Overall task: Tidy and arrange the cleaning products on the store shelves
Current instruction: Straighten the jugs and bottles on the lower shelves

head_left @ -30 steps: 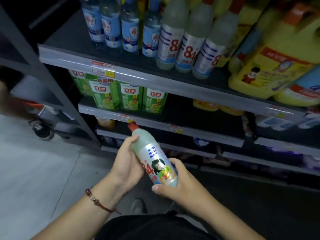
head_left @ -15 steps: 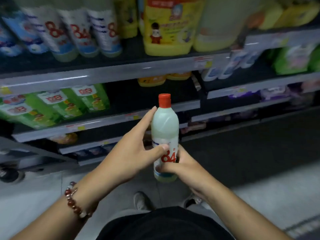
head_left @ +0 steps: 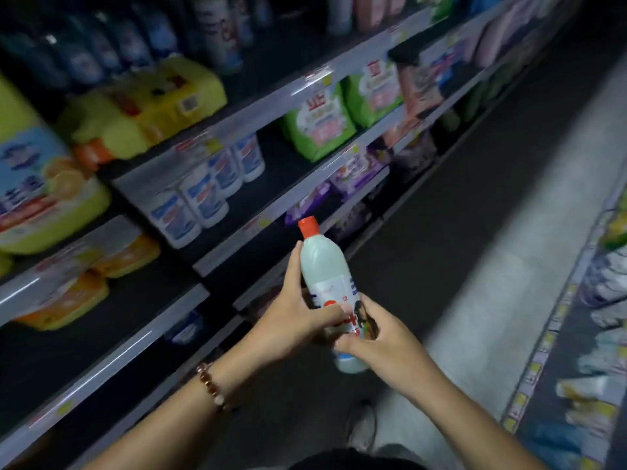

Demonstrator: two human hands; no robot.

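Observation:
A pale bottle [head_left: 324, 266] with a red cap and a red "84" label stands nearly upright in front of me, out over the aisle. My left hand [head_left: 291, 320] grips its middle from the left, thumb across the label. My right hand [head_left: 376, 334] holds its lower part from the right, fingers curled round it. The bottle's base shows below my right hand. Shelves of cleaning products [head_left: 203, 195] run along the left.
On the left shelving [head_left: 278, 96] sit yellow jugs [head_left: 44, 184], white tubs, green refill bags [head_left: 320, 127] and purple packs [head_left: 359, 167]. A second shelf unit [head_left: 583, 334] with pale packs lines the right edge. The grey aisle floor [head_left: 509, 232] runs between them. My shoe [head_left: 363, 429] is below.
My view has swung right along the aisle, past the row of "84" bottles. Both hands still hold the bottle upright; it has turned a little in my grip.

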